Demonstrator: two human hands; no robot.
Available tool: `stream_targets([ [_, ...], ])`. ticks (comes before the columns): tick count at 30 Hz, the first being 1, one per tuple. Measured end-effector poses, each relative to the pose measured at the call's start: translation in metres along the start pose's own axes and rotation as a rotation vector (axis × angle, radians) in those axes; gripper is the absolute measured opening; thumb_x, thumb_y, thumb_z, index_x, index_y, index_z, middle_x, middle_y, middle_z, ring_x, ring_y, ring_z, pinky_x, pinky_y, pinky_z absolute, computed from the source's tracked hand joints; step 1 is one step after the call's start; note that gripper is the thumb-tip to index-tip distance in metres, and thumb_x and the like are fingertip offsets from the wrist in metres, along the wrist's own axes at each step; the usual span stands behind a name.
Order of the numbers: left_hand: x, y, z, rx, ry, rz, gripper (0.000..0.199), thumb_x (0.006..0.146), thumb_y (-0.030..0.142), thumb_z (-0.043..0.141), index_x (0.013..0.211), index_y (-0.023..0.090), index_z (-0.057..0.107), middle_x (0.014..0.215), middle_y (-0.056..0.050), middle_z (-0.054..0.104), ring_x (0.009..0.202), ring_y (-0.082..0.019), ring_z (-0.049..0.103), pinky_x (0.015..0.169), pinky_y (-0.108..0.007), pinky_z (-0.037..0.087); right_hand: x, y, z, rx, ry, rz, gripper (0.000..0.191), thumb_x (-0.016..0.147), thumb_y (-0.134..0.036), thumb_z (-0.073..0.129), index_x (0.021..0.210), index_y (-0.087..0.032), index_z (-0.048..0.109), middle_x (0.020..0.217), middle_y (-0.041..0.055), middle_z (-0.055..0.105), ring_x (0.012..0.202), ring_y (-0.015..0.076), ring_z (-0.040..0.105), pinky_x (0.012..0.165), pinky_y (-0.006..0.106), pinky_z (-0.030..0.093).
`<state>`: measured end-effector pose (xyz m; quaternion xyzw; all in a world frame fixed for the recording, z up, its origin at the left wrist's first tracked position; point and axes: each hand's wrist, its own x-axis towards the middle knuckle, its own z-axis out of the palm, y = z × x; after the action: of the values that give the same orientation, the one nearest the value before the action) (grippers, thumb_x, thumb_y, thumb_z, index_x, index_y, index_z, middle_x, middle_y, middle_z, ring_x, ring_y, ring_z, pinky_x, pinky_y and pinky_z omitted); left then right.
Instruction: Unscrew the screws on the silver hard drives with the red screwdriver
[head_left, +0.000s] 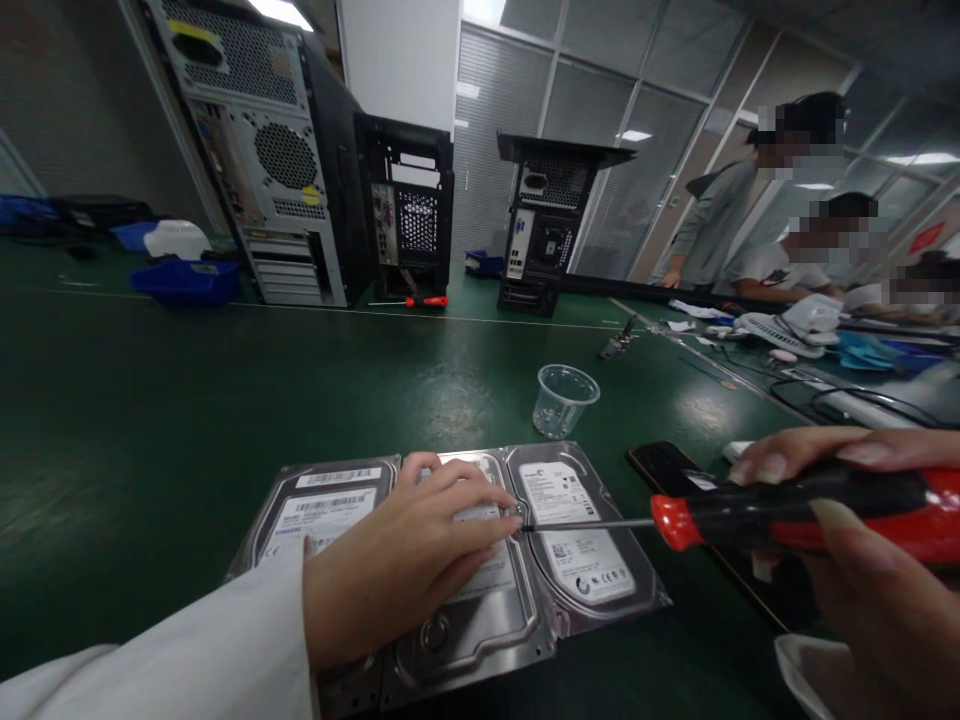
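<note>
Three hard drives lie side by side on the green table: a left hard drive (322, 505), a middle hard drive (480, 625) and a right hard drive (577, 540) with a white label. My left hand (420, 545) rests over the middle one, partly hiding it and the left one. Its thumb and fingertips pinch at the tip of a screwdriver, around a tiny shiny piece too small to name. Wrapped around the red and black handle of that screwdriver (757, 515) is my right hand (862, 560). The shaft crosses level above the right drive.
A clear plastic cup (555, 410) with small bits stands behind the drives. A dark phone (720, 530) lies beneath the screwdriver. Computer cases (330, 180) and another screwdriver (426, 301) are at the back, with a blue bin (184, 283). Several people are at the right.
</note>
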<state>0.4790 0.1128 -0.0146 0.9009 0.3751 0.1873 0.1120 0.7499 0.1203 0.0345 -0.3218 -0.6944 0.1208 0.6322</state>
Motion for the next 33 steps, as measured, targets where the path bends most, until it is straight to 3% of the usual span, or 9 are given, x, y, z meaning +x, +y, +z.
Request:
stream_targets([
  [7, -0.001, 0.0, 0.001, 0.006, 0.003, 0.005, 0.03, 0.095, 0.017, 0.042, 0.118, 0.033, 0.049, 0.125, 0.007, 0.05, 0.115, -0.017, 0.039, 0.09, -0.037, 0.018, 0.006, -0.009, 0.006, -0.072, -0.062, -0.082, 0.026, 0.075, -0.037, 0.072, 0.089, -0.024, 0.053, 0.081, 0.0075, 0.055, 0.072, 0.024, 0.057, 0.059, 0.038, 0.054],
  [18, 0.0, 0.002, 0.001, 0.035, 0.001, 0.019, 0.027, 0.095, 0.019, 0.043, 0.119, 0.032, 0.048, 0.125, 0.005, 0.049, 0.116, -0.017, 0.037, 0.091, -0.038, 0.017, 0.005, -0.009, 0.002, -0.07, 0.0, 0.004, 0.03, 0.071, -0.04, 0.074, 0.088, -0.025, 0.054, 0.086, 0.008, 0.055, 0.075, 0.0265, 0.056, 0.063, 0.044, 0.052],
  [23, 0.0, 0.002, 0.001, -0.003, 0.014, 0.01, 0.027, 0.094, 0.019, 0.046, 0.117, 0.033, 0.049, 0.123, 0.008, 0.049, 0.115, -0.016, 0.037, 0.09, -0.037, 0.017, 0.004, -0.007, 0.003, -0.062, -0.01, -0.021, 0.026, 0.073, -0.032, 0.072, 0.089, -0.024, 0.053, 0.086, 0.0085, 0.055, 0.073, 0.0266, 0.057, 0.054, 0.041, 0.053],
  [29, 0.001, -0.002, -0.001, -0.049, -0.04, -0.016, 0.034, 0.092, 0.02, 0.05, 0.12, 0.039, 0.045, 0.127, 0.011, 0.045, 0.119, -0.017, 0.033, 0.093, -0.037, 0.018, 0.001, 0.0, 0.003, -0.028, -0.009, -0.029, 0.027, 0.073, -0.024, 0.07, 0.094, -0.024, 0.054, 0.087, 0.0082, 0.056, 0.074, 0.0274, 0.057, 0.069, 0.05, 0.054],
  [33, 0.001, -0.001, -0.004, -0.1, -0.083, -0.043, 0.037, 0.092, 0.022, 0.052, 0.122, 0.042, 0.044, 0.129, 0.01, 0.043, 0.121, -0.019, 0.032, 0.096, -0.039, 0.02, -0.001, 0.004, 0.002, -0.025, 0.006, -0.032, 0.023, 0.074, -0.024, 0.069, 0.091, -0.024, 0.054, 0.087, 0.0087, 0.056, 0.074, 0.027, 0.057, 0.065, 0.047, 0.055],
])
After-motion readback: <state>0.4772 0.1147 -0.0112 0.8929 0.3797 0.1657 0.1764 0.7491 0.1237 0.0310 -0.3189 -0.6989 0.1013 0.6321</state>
